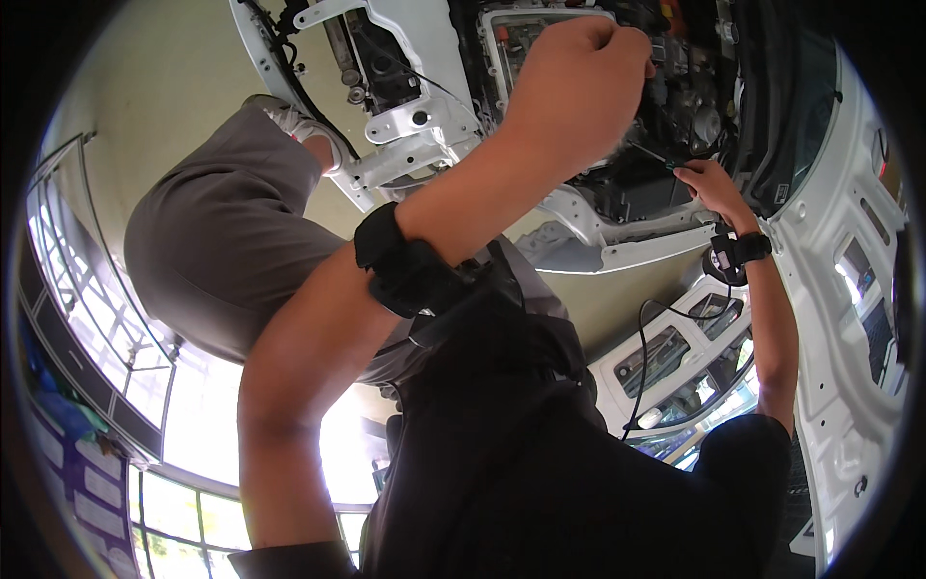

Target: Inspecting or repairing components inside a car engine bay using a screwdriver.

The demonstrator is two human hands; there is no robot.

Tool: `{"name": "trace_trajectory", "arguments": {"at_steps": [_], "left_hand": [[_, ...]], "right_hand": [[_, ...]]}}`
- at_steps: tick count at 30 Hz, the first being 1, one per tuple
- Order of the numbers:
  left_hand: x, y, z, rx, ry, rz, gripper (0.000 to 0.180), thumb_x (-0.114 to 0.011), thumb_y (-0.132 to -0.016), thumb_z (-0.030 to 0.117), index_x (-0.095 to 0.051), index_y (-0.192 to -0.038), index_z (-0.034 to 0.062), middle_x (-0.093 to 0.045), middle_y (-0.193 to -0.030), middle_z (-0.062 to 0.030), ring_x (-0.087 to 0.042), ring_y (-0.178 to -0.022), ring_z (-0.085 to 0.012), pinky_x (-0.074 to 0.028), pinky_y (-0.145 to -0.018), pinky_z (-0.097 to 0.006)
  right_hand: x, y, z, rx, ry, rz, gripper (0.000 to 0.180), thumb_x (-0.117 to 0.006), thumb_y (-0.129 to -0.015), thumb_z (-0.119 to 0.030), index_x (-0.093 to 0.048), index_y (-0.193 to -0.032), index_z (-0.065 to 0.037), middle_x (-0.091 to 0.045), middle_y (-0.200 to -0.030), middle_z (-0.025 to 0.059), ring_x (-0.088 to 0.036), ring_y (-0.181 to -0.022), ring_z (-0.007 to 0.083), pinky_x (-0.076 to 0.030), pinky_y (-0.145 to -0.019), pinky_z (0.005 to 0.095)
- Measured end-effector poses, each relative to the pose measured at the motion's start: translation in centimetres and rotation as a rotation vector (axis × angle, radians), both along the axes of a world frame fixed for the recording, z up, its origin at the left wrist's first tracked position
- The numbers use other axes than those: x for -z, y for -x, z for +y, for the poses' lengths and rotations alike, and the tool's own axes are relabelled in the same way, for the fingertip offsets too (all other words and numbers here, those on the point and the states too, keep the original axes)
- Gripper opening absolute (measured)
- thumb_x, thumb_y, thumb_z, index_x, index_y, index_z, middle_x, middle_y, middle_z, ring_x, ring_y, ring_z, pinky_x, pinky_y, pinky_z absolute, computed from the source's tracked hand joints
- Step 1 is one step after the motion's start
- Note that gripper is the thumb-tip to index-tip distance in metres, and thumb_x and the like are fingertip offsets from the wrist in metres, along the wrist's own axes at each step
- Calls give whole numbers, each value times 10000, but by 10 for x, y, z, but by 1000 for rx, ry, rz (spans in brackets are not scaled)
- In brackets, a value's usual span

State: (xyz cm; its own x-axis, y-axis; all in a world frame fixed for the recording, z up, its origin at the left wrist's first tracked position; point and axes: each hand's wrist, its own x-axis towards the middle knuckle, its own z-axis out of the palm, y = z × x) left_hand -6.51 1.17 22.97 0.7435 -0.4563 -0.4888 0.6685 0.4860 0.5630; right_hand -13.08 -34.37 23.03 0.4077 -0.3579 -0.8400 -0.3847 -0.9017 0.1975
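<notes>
My left hand [588, 82] reaches far over an open engine bay [690, 68] of a white vehicle. Its fingers are curled closed beside a framed, box-like unit [497, 72], and what they hold, if anything, is hidden. Lower and to the right, my right hand [716, 189] pinches the dark end of a slim screwdriver-like tool [656, 157]. The thin shaft points left, in among the dark engine parts. Its tip is hard to make out.
White body panels [424, 121] border the bay on the left, and a white door frame [820, 318] rises on the right. A black cable [643, 357] hangs from the black strap [751, 248] on my right wrist. Another black strap [395, 265] wraps my left forearm.
</notes>
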Motion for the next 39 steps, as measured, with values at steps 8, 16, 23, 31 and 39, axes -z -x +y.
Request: {"name": "trace_trajectory", "arguments": {"at_steps": [8, 16, 23, 31, 39], "left_hand": [[-5, -4, -1, 3, 11, -12, 294, -476, -922, 233, -564, -745, 15, -440, -561, 17, -400, -486, -64, -308, -451, -255], [-4, -8, -7, -31, -172, -192, 313, -466, -916, 234, -552, -728, -2, -478, -567, -45, -442, -502, -120, -357, -503, -309], [-1, -5, -9, -162, -252, -263, 316, -512, -845, 255, -621, -725, -16, -575, -564, -116, -564, -532, -236, -436, -541, -351], [-18, -12, 6, -36, -134, -143, 333, -463, -907, 237, -517, -726, -37, -494, -598, -99, -477, -568, -178, -383, -581, -358], [-15, -10, 3, -5, -140, -110, 311, -460, -901, 224, -542, -722, -17, -501, -593, -77, -477, -564, -152, -378, -560, -330]], "right_hand": [[-3, -2, 22, -1083, -3, -255, 301, -633, -829, -230, -569, -1059, -48, -624, -748, 169, -635, -762, 344, -498, -669, 434], [7, -25, 45, -296, 34, -249, 265, -594, -868, -286, -628, -900, -26, -639, -720, 152, -634, -722, 322, -501, -620, 383], [18, -15, 21, -844, 107, -97, 254, -578, -868, -271, -635, -908, -27, -648, -751, 166, -645, -763, 306, -506, -631, 399], [13, 1, 38, -762, 87, -341, 257, -615, -841, -281, -628, -960, -53, -645, -767, 163, -637, -782, 345, -504, -678, 436], [14, -1, 28, -337, 25, -314, 297, -668, -818, -204, -550, -1072, -103, -632, -766, 123, -633, -750, 340, -494, -659, 432]]}}
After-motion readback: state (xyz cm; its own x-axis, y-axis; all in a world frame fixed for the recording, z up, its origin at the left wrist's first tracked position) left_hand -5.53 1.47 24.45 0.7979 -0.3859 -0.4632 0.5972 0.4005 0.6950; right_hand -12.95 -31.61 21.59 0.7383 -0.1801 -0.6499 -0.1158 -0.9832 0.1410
